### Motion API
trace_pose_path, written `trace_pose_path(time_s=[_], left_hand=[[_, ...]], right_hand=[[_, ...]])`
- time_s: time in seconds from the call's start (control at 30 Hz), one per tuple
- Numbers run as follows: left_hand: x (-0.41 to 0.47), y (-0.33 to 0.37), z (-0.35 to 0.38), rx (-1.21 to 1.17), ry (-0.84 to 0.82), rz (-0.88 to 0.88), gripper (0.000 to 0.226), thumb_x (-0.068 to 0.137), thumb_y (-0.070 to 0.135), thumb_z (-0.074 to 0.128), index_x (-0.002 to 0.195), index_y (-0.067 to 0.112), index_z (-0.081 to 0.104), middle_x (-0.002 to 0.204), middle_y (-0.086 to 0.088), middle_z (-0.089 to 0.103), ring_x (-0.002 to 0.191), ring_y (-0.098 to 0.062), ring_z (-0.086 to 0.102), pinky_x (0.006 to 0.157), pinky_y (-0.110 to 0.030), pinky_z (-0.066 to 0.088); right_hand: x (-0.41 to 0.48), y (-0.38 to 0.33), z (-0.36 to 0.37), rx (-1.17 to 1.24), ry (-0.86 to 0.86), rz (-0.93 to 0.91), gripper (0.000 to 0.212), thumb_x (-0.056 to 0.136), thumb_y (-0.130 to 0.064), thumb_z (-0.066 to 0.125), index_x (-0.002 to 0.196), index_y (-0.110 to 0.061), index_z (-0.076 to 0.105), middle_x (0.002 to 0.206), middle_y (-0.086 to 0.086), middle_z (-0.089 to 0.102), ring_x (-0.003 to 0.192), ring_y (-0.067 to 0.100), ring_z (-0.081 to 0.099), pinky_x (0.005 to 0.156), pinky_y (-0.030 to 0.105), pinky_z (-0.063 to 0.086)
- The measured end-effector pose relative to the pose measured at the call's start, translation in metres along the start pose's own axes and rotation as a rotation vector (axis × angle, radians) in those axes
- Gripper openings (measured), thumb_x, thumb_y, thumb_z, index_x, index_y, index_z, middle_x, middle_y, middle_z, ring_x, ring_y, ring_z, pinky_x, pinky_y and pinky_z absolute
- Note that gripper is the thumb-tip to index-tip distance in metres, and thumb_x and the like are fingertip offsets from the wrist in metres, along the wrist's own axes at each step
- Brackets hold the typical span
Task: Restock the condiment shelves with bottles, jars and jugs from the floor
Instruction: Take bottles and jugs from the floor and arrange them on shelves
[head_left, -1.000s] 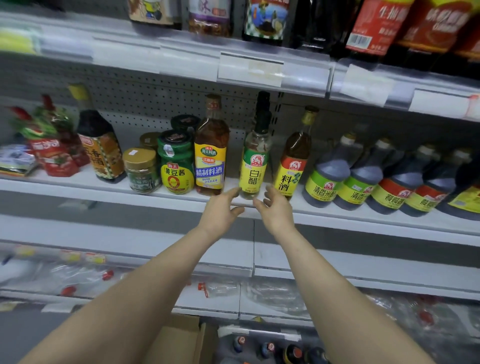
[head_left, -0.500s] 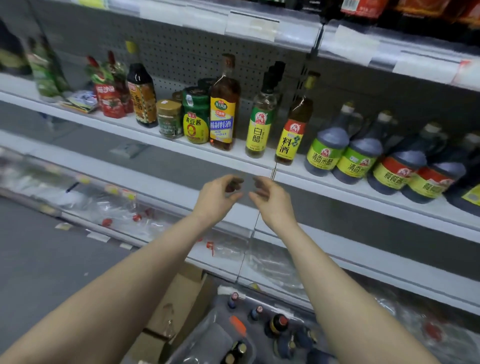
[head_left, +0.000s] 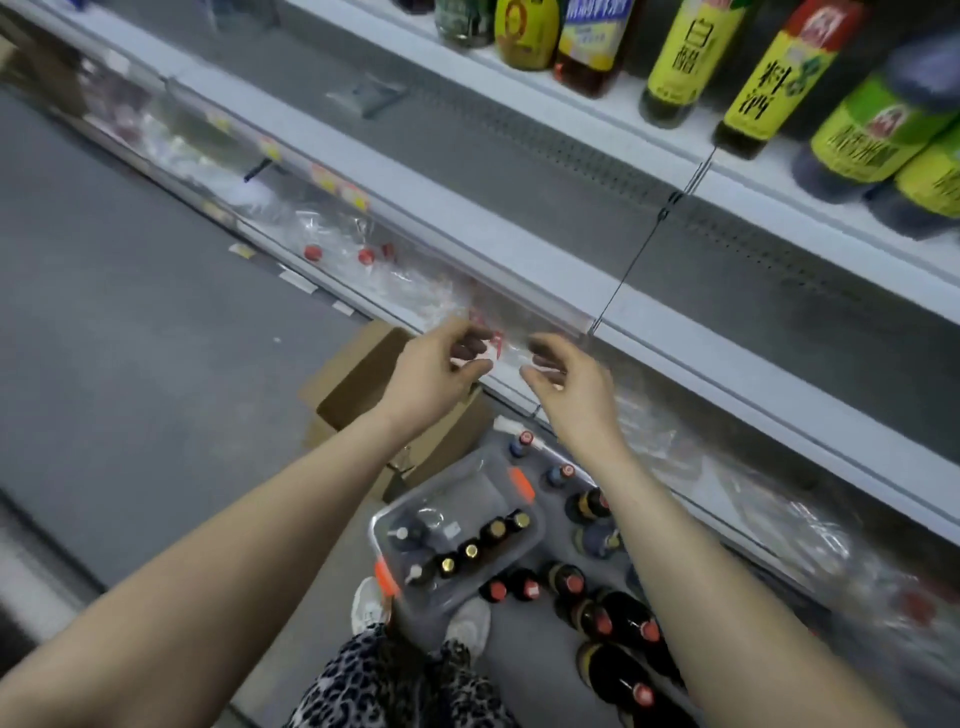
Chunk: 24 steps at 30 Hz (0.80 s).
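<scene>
My left hand (head_left: 431, 374) and my right hand (head_left: 571, 384) hover side by side in front of the lower shelf edge (head_left: 524, 270), both empty with fingers loosely curled. Below them on the floor stands a clear plastic bin (head_left: 441, 535) with several small bottles inside. Dark bottles with red caps (head_left: 597, 613) stand on the floor to its right. On the upper shelf (head_left: 649, 130) stand a white vinegar bottle with a yellow label (head_left: 685, 57), a cooking wine bottle (head_left: 774, 83) and dark vinegar jugs with green labels (head_left: 872, 135).
An open cardboard box (head_left: 363, 384) sits on the grey floor (head_left: 130, 322) left of the bin. Clear plastic-wrapped bottles (head_left: 353, 254) lie on the bottom shelf. My shoes (head_left: 467, 623) and leopard-print trousers are at the bottom.
The view has tilted down from the shelf to the floor. Both hands have dropped away from the bottles on the upper shelf to the lower shelf edge, still empty.
</scene>
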<state>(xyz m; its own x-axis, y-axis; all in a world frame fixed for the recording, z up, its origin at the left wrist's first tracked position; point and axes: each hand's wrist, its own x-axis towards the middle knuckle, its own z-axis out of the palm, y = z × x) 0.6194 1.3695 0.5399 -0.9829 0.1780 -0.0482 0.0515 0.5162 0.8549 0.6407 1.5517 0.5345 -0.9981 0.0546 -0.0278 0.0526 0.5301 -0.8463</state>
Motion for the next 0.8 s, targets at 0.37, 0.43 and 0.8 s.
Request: trace_pose_path(time_s=[0.37, 0.43, 0.8], left_hand=[[-0.062, -0.160, 0.034, 0.044, -0.104, -0.302, 0.035, 0.089, 0.014, 0.071, 0.122, 0.017, 0.065, 0.110, 0.005, 0.069, 0.106, -0.011, 0.065, 0.095, -0.032, 0.052], [-0.074, -0.192, 0.046, 0.041, -0.128, -0.352, 0.036, 0.088, 0.012, 0.071, 0.123, 0.016, 0.065, 0.114, 0.000, 0.070, 0.109, -0.015, 0.065, 0.095, -0.035, 0.052], [-0.126, -0.345, 0.117, 0.038, -0.191, -0.638, 0.051, 0.090, 0.012, 0.066, 0.139, 0.018, 0.054, 0.135, -0.005, 0.060, 0.119, -0.027, 0.059, 0.098, -0.042, 0.049]], right_hand=[[-0.048, 0.104, 0.124, -0.128, -0.246, 0.172, 0.035, 0.092, -0.014, 0.070, 0.125, -0.024, 0.066, 0.118, -0.005, 0.070, 0.110, 0.012, 0.065, 0.096, 0.040, 0.055], [-0.057, 0.124, 0.146, -0.130, -0.283, 0.201, 0.035, 0.092, -0.009, 0.068, 0.126, -0.019, 0.067, 0.119, -0.003, 0.070, 0.111, 0.013, 0.065, 0.096, 0.039, 0.055], [-0.089, 0.241, 0.250, -0.106, -0.475, 0.424, 0.038, 0.087, -0.002, 0.071, 0.123, -0.014, 0.068, 0.105, -0.008, 0.069, 0.108, 0.018, 0.066, 0.097, 0.041, 0.053]])
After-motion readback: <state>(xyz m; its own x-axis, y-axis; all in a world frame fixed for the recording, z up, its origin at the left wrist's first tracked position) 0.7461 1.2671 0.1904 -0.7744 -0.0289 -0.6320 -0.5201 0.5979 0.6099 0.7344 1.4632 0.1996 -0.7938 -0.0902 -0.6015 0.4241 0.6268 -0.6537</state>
